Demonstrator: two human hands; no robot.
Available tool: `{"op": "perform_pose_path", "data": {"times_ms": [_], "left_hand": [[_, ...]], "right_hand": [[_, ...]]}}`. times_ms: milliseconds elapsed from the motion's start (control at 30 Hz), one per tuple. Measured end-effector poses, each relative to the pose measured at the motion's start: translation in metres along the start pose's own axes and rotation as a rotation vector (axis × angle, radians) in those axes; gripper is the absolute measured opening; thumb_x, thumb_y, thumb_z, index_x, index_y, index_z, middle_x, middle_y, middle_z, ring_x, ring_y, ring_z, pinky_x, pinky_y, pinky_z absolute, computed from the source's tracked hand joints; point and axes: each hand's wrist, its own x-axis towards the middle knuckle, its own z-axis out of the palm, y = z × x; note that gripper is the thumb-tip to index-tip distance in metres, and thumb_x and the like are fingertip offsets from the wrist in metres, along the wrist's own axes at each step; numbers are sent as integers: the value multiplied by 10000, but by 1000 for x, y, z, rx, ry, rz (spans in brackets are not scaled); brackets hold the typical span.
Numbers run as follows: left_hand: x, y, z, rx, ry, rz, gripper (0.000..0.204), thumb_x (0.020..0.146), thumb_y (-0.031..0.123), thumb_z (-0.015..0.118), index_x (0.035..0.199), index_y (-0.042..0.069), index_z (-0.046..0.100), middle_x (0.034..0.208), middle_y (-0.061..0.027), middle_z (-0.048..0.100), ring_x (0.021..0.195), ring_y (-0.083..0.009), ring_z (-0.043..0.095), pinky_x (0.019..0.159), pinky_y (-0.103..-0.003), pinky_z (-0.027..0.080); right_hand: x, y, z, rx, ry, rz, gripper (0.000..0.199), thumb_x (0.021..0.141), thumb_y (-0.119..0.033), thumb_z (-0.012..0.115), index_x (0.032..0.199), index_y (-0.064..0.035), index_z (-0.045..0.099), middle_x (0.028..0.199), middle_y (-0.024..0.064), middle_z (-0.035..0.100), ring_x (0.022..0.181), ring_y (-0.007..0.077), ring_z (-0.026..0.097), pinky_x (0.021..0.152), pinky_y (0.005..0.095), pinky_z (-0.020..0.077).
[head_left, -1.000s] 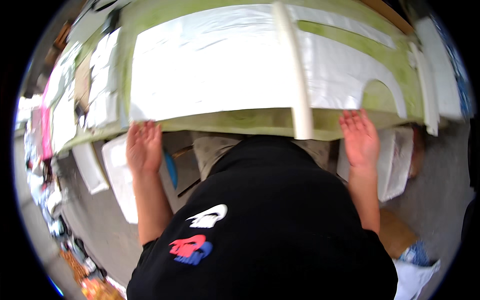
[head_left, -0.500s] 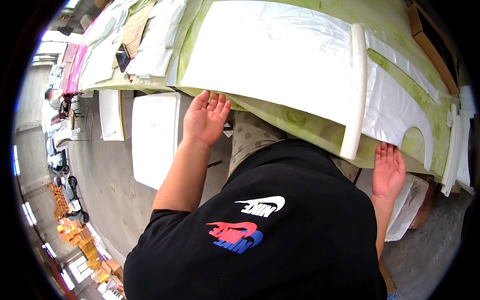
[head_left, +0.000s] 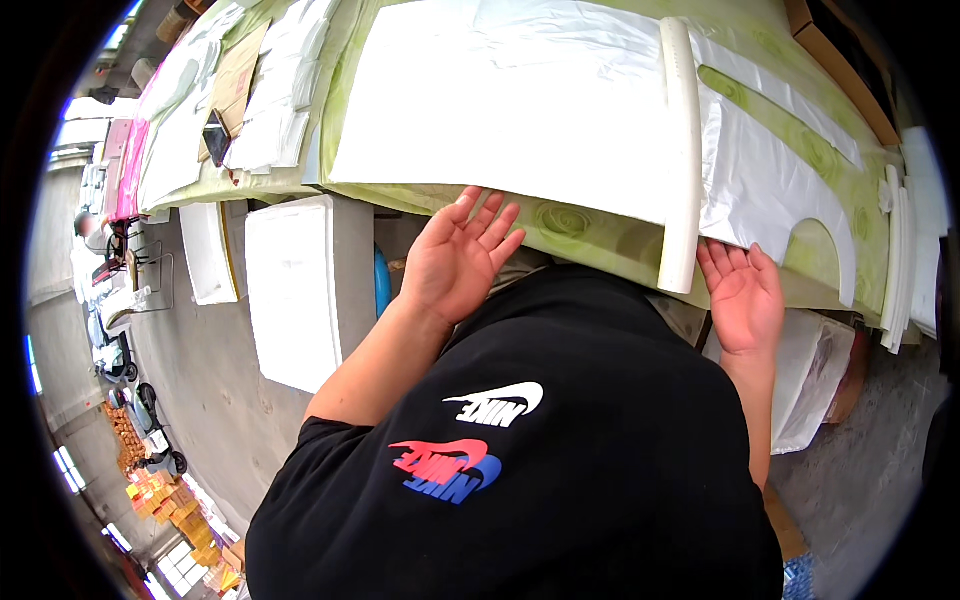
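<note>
A large white sheet (head_left: 500, 110) lies over the green patterned tablecloth (head_left: 585, 222), with its near edge close to me. Across its right end rests a long white tube (head_left: 678, 160), which sticks out past the table edge. To the right of the tube is a glossy white plastic piece (head_left: 760, 185) with a rounded cutout. My left hand (head_left: 462, 255) is palm up, fingers spread, just below the sheet's near edge. Palm up too, my right hand (head_left: 745, 295) has its fingertips at the near edge of the plastic piece. Neither hand holds anything.
Stacked white packs (head_left: 285, 90), a cardboard piece (head_left: 237, 75) and a dark phone-like device (head_left: 216, 138) lie farther left. A brown carton (head_left: 845, 65) stands at the far right. Below the table are a white foam box (head_left: 295, 290) and a plastic-wrapped bundle (head_left: 808, 380).
My left hand has moved right along the table edge, and my right hand has moved left, closer to the tube. The view has shifted slightly.
</note>
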Motion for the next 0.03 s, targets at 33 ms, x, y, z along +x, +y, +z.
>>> {"op": "perform_pose_path", "data": {"times_ms": [33], "left_hand": [[2, 0, -2, -21, 0, -5, 409, 1046, 221, 532, 1424, 85, 459, 1445, -130, 481, 1383, -334, 483, 1135, -503, 448]], "right_hand": [[1, 1, -1, 2, -16, 5, 411, 1012, -159, 549, 1355, 54, 468, 1421, 218, 537, 1347, 375, 505, 1193, 541, 372]]}}
